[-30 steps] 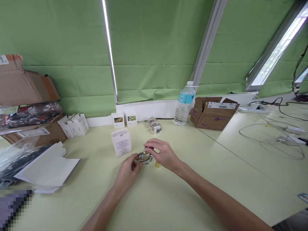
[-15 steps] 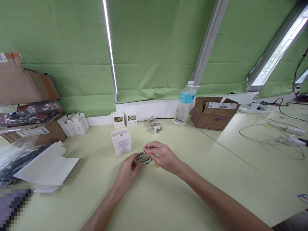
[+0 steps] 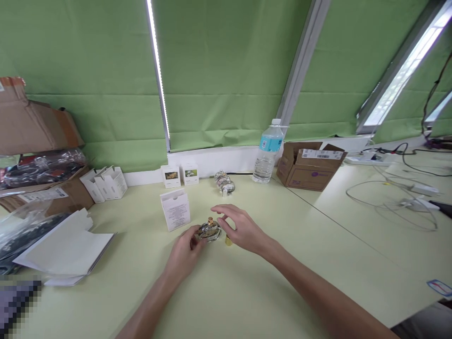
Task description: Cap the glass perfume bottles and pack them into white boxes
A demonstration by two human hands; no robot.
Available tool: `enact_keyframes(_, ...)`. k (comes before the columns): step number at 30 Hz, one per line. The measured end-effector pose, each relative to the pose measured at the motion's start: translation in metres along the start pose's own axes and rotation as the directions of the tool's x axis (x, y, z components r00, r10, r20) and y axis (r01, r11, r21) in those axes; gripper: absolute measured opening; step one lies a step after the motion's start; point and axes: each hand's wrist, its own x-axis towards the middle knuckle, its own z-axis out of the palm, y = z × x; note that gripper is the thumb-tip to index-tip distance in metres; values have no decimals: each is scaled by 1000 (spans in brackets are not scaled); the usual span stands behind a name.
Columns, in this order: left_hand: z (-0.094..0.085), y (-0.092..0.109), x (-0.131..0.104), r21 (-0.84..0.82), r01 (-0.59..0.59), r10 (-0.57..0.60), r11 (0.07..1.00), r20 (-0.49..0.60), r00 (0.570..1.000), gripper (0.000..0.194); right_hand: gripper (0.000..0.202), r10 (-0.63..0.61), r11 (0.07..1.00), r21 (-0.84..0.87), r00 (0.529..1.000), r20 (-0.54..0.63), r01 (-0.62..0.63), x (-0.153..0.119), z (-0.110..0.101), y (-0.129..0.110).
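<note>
Head view: left hand (image 3: 184,248) grips the glass bottle (image 3: 209,232) by its left side; right hand (image 3: 243,229), fingers parted, hovers beside it near a gold cap (image 3: 228,241), bottle and cap well in from the table's (image 3: 226,292) far edge

Left of the upright white printed carton (image 3: 175,214), the pale yellow-green counter (image 3: 226,292) is bare up to the flat white card sheets (image 3: 67,245). Behind the carton, 2 small white picture boxes (image 3: 171,176) block passage. Farther right of it, clustered glass bottles (image 3: 225,182), a clear blue-labelled water bottle (image 3: 267,155) and an open brown cardboard box (image 3: 310,169) obstruct the back. Near its front right, an ornate gold-necked glass bottle (image 3: 209,231), a gold cylindrical cap (image 3: 228,241) and both hands (left hand (image 3: 184,252), right hand (image 3: 243,228)) crowd the surface. Far right of the carton, beyond the right hand, a wide stretch lies open before the pale cables.
</note>
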Motion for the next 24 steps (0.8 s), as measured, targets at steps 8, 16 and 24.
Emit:
enact_keyframes(8, 0, -2, 0, 32, -3, 3, 999, 2, 1000, 31, 22, 302, 948, -215, 880, 368, -235, -14, -15, 14)
enact_keyframes(16, 0, -1, 0, 31, 2, -2, 1000, 1, 1000, 31, 17, 214, 968, -195, 929, 303, -159, -9, -11, 15)
enact_keyframes(24, -1, 1, -1, 39, -2, 1, 999, 13, 1000, 30, 19, 181, 973, 160, 979, -95, -164, 3, -6, -3)
